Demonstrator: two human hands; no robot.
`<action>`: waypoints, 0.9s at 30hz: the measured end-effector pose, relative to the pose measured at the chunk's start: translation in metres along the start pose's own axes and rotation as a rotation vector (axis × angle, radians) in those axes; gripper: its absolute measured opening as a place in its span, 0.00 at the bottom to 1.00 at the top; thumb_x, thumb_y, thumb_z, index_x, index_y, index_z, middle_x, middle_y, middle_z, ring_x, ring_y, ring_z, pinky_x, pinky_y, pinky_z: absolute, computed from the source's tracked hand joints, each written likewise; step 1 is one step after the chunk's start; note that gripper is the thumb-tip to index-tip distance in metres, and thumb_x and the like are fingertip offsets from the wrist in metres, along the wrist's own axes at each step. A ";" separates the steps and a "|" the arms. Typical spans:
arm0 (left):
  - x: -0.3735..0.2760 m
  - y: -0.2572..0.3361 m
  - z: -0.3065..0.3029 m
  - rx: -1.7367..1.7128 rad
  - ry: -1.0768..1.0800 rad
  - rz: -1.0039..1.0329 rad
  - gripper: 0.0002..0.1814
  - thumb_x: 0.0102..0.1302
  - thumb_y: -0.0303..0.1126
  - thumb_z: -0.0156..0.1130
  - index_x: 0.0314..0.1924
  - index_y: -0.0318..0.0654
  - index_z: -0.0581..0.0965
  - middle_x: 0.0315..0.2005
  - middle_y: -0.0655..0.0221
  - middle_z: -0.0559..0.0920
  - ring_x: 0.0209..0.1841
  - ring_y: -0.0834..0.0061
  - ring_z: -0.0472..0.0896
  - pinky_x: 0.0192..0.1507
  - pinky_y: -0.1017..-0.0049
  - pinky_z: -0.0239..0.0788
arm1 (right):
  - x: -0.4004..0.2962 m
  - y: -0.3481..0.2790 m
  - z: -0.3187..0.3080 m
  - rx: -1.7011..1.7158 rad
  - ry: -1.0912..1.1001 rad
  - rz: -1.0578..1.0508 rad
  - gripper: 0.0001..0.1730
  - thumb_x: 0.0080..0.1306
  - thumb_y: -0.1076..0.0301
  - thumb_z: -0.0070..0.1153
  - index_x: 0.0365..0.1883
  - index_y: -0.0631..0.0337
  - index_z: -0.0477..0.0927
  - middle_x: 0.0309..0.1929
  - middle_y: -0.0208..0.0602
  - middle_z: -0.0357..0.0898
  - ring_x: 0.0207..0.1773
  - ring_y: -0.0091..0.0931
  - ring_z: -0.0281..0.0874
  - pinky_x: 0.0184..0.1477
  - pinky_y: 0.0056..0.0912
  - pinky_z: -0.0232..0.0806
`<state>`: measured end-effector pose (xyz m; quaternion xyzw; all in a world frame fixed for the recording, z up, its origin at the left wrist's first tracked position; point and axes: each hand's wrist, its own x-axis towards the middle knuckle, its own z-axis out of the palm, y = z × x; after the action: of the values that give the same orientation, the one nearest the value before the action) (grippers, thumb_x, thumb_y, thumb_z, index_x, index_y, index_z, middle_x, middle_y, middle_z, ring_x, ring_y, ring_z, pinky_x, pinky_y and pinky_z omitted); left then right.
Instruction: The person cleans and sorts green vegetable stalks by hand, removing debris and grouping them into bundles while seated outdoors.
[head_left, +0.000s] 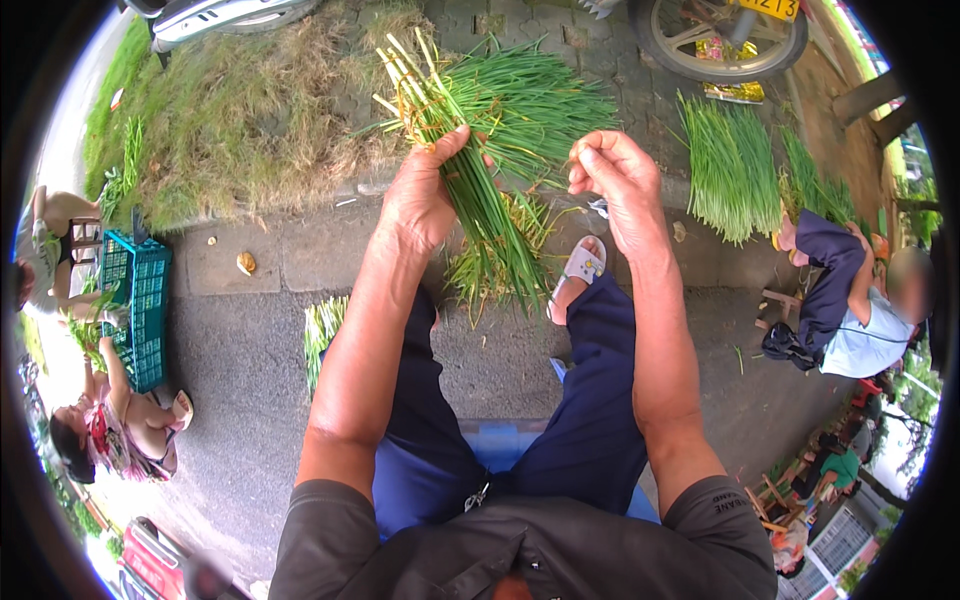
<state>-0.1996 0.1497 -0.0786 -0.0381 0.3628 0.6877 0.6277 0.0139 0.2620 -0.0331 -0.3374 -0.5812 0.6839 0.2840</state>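
My left hand (426, 184) is closed around a bunch of garlic chives (480, 199), whose pale stalk ends point up and whose green leaves hang down to the right. Brownish strands and dry leaf bits cling about the stalks. Raised to the right of the bunch, my right hand (615, 176) has its fingers curled with thumb against forefinger; whether something thin is pinched there cannot be told. Beyond both hands a large heap of green chives (551, 101) lies on the paving. Yellowish trimmed leaves (480, 281) are piled on the ground between my feet.
More chives (731, 169) lie at the right, below a motorcycle wheel (720, 34). A small pale bundle (322, 330) is beside my left leg. At the left, people sit by a teal plastic crate (150, 307); a seated person (862, 322) is at the right. A curb (315, 259) crosses in front.
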 end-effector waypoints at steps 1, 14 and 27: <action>0.000 0.001 0.000 -0.012 0.004 0.003 0.14 0.70 0.37 0.65 0.49 0.35 0.79 0.34 0.64 0.83 0.38 0.67 0.83 0.52 0.48 0.78 | 0.001 0.001 -0.004 -0.158 0.028 0.015 0.04 0.75 0.74 0.52 0.44 0.62 0.79 0.41 0.30 0.80 0.40 0.20 0.78 0.40 0.25 0.74; -0.001 0.011 0.002 -0.076 0.060 0.133 0.12 0.74 0.33 0.60 0.52 0.34 0.77 0.42 0.65 0.83 0.42 0.68 0.82 0.48 0.57 0.79 | -0.017 0.014 -0.008 -1.026 -0.230 -0.152 0.07 0.63 0.72 0.64 0.40 0.58 0.85 0.36 0.37 0.80 0.37 0.33 0.81 0.40 0.37 0.71; 0.005 0.009 -0.008 -0.047 -0.011 0.108 0.16 0.75 0.35 0.59 0.55 0.31 0.76 0.44 0.62 0.83 0.45 0.66 0.83 0.54 0.50 0.78 | -0.021 0.025 0.041 -1.044 -0.419 -0.485 0.06 0.62 0.65 0.66 0.37 0.53 0.86 0.29 0.33 0.81 0.30 0.35 0.81 0.33 0.38 0.72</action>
<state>-0.2119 0.1500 -0.0827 -0.0297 0.3445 0.7291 0.5906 -0.0055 0.2169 -0.0512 -0.1482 -0.9432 0.2767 0.1085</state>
